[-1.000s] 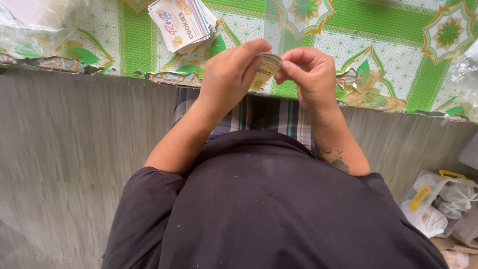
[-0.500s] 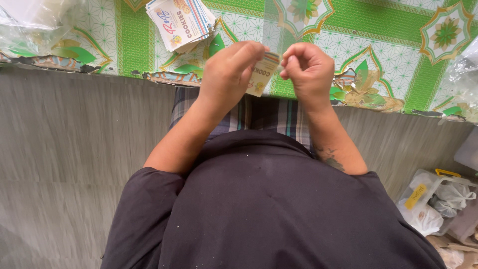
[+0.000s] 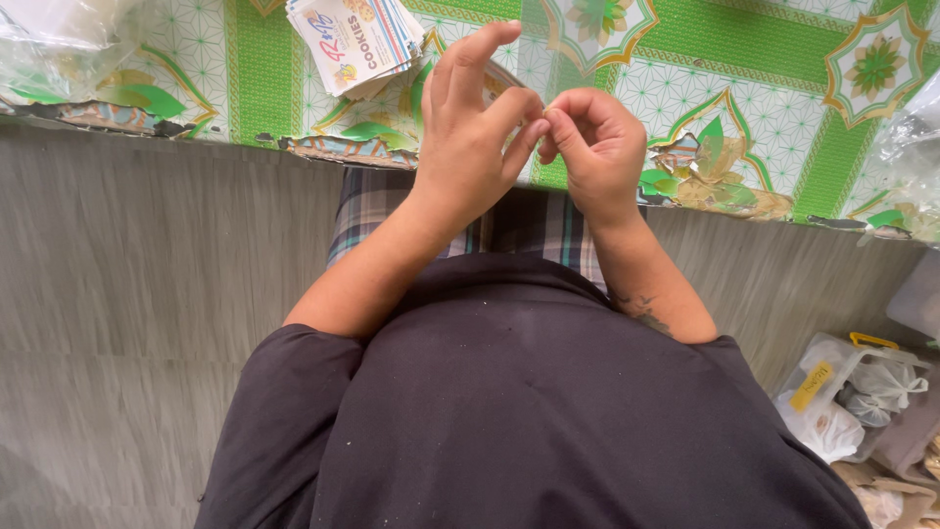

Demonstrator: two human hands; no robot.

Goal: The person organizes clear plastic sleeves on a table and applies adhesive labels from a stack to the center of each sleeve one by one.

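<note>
Green patterned cloth [image 3: 744, 59] covers the table, its edge torn. Above it, the left hand [image 3: 470, 137] and right hand [image 3: 592, 142] meet, fingertips pinching a small tan item [image 3: 550, 110] between them, mostly hidden. A stack of printed cards [image 3: 352, 39] lies just beyond the left hand. Plastic bags [image 3: 852, 392] sit on the grey floor [image 3: 147, 294] at right.

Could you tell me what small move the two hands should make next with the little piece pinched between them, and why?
Probably part the fingertips slightly to work the piece open. The left hand and right hand meet at their fingertips on a small yellowish piece, mostly hidden, above the green patterned mat.
</note>
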